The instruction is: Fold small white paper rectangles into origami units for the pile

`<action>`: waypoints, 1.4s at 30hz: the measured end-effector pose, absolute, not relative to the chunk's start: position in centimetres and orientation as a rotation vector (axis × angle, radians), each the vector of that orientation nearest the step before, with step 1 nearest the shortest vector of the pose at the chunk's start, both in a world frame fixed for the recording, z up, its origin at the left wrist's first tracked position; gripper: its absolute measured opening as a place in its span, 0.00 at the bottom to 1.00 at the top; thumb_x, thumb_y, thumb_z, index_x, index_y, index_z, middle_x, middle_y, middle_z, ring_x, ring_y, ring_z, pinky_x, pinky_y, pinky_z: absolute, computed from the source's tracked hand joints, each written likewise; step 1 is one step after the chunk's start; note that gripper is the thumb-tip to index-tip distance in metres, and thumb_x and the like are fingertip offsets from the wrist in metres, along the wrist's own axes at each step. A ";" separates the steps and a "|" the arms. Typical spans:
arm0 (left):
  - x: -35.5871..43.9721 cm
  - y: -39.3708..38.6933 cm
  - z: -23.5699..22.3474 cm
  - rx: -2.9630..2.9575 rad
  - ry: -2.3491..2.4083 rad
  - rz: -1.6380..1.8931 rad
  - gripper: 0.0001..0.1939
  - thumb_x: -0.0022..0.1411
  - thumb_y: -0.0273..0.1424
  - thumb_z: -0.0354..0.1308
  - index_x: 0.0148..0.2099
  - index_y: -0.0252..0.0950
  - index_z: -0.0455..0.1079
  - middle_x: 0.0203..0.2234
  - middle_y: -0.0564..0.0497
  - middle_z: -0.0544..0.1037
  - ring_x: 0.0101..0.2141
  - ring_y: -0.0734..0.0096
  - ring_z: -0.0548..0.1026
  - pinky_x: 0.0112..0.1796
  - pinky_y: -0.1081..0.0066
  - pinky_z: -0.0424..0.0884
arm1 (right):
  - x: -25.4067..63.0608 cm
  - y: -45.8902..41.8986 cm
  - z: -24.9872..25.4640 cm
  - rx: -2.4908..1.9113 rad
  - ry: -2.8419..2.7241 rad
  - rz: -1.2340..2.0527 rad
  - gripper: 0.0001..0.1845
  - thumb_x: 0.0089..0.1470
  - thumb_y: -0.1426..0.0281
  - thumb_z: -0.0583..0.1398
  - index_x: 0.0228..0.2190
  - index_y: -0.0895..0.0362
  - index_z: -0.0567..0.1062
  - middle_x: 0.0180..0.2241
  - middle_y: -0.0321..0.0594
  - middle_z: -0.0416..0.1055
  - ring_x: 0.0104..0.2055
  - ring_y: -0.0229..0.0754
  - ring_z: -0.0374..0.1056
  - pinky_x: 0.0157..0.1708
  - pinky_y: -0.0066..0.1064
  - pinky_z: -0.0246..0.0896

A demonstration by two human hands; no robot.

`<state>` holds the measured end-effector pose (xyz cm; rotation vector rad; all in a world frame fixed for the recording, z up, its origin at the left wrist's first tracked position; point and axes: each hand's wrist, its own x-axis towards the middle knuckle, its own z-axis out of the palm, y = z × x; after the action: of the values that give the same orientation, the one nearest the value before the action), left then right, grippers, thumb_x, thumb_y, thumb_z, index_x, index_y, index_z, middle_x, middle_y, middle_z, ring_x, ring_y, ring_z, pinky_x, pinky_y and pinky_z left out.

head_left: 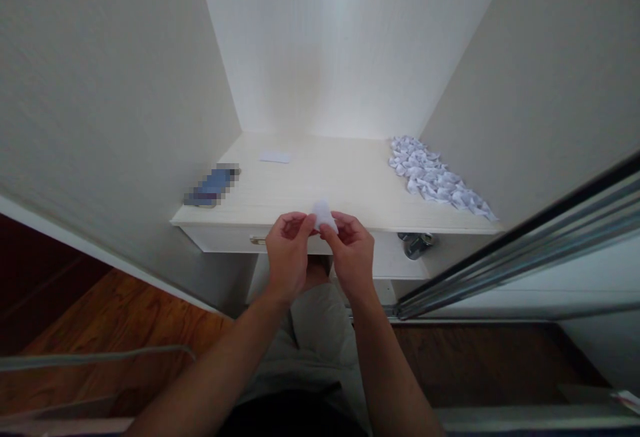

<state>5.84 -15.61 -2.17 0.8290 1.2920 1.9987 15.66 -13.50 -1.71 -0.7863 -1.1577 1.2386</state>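
Note:
Between my two hands, just above the front edge of the white desk top [330,164], is a small folded piece of white paper [325,214]. My left hand [290,250] pinches its left side with thumb and fingers. On the right side, my right hand [353,250] grips it the same way, thumb on top. A flat white paper strip [275,157] lies farther back on the desk. To the right, along the side wall, several folded white paper pieces [435,177] form a long pile.
A phone-like object [213,187], blurred out, lies at the desk's left edge. Below the desk top are a drawer with a metal handle [258,240] and, on a lower shelf, a dark can [418,245]. Side panels and a sliding-door track [500,247] bound the space.

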 end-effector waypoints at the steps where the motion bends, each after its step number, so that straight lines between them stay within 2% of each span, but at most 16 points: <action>1: 6.1 -16.6 -2.1 0.807 1.241 2.006 0.15 0.58 0.38 0.71 0.40 0.36 0.71 0.31 0.52 0.79 0.32 0.72 0.80 0.36 0.71 0.78 | 16.0 -13.7 -1.2 -0.789 -1.195 1.222 0.12 0.51 0.67 0.71 0.39 0.54 0.81 0.36 0.39 0.83 0.36 0.42 0.78 0.41 0.37 0.76; 6: 5.3 -19.9 -1.1 1.012 1.094 1.854 0.20 0.58 0.30 0.72 0.51 0.38 0.72 0.31 0.57 0.77 0.31 0.72 0.81 0.37 0.71 0.79 | 18.6 -14.7 0.4 -0.815 -1.503 1.159 0.13 0.53 0.69 0.69 0.43 0.53 0.84 0.37 0.39 0.84 0.36 0.41 0.76 0.37 0.34 0.74; 9: 4.9 -20.9 -0.6 1.097 1.104 1.756 0.26 0.60 0.31 0.71 0.59 0.40 0.71 0.35 0.54 0.78 0.33 0.70 0.81 0.38 0.69 0.81 | 19.5 -15.4 1.1 -0.790 -1.645 1.105 0.13 0.56 0.71 0.67 0.44 0.51 0.84 0.41 0.40 0.84 0.39 0.42 0.77 0.39 0.35 0.74; 11: 5.0 -21.4 -0.5 1.114 1.114 1.725 0.26 0.61 0.32 0.70 0.60 0.39 0.70 0.40 0.50 0.79 0.36 0.68 0.82 0.39 0.68 0.81 | 19.6 -15.8 1.4 -0.777 -1.716 1.033 0.12 0.58 0.72 0.66 0.44 0.50 0.84 0.42 0.39 0.83 0.41 0.42 0.77 0.41 0.35 0.74; 18: 5.1 -21.9 0.1 1.123 1.044 1.702 0.21 0.60 0.33 0.71 0.54 0.39 0.71 0.43 0.47 0.80 0.39 0.66 0.83 0.39 0.69 0.82 | 20.1 -16.5 1.4 -0.798 -1.769 1.006 0.15 0.59 0.72 0.66 0.48 0.51 0.82 0.43 0.41 0.82 0.40 0.42 0.76 0.39 0.36 0.71; 23: 4.5 -22.2 0.4 1.147 0.997 1.572 0.18 0.59 0.31 0.71 0.50 0.39 0.72 0.39 0.50 0.81 0.37 0.66 0.84 0.39 0.68 0.83 | 20.6 -16.8 1.6 -0.821 -1.831 0.980 0.13 0.58 0.74 0.66 0.45 0.52 0.83 0.37 0.38 0.81 0.35 0.40 0.73 0.35 0.33 0.69; 27: 4.8 -22.2 0.6 1.107 0.996 1.576 0.17 0.58 0.31 0.72 0.49 0.39 0.73 0.40 0.49 0.83 0.38 0.63 0.85 0.39 0.66 0.85 | 20.8 -17.0 1.8 -0.782 -1.831 0.920 0.14 0.59 0.75 0.65 0.45 0.50 0.84 0.39 0.38 0.81 0.37 0.40 0.74 0.38 0.34 0.70; 31: 5.2 -22.2 0.7 1.077 1.013 1.612 0.17 0.57 0.31 0.73 0.47 0.39 0.74 0.38 0.50 0.84 0.35 0.65 0.85 0.38 0.66 0.85 | 20.8 -17.1 1.7 -0.763 -1.791 0.888 0.13 0.58 0.76 0.66 0.43 0.49 0.84 0.41 0.39 0.81 0.39 0.41 0.75 0.37 0.33 0.72; 38: 5.0 -22.2 0.5 1.080 1.076 1.579 0.17 0.56 0.35 0.74 0.44 0.39 0.71 0.32 0.52 0.83 0.31 0.64 0.85 0.35 0.65 0.85 | 20.7 -17.1 1.3 -0.776 -1.641 1.054 0.05 0.56 0.73 0.68 0.36 0.53 0.82 0.35 0.38 0.80 0.35 0.40 0.76 0.37 0.33 0.74; 42: 4.7 -22.3 0.8 1.095 1.052 1.530 0.14 0.59 0.34 0.73 0.41 0.39 0.71 0.29 0.52 0.84 0.31 0.63 0.85 0.34 0.65 0.85 | 20.9 -17.1 1.4 -0.751 -1.633 1.106 0.06 0.56 0.75 0.67 0.35 0.52 0.83 0.34 0.37 0.81 0.37 0.40 0.76 0.38 0.33 0.73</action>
<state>4.74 -22.28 0.75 1.0946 1.0519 1.5298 20.95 -17.09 1.43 -0.7511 -1.6335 1.1061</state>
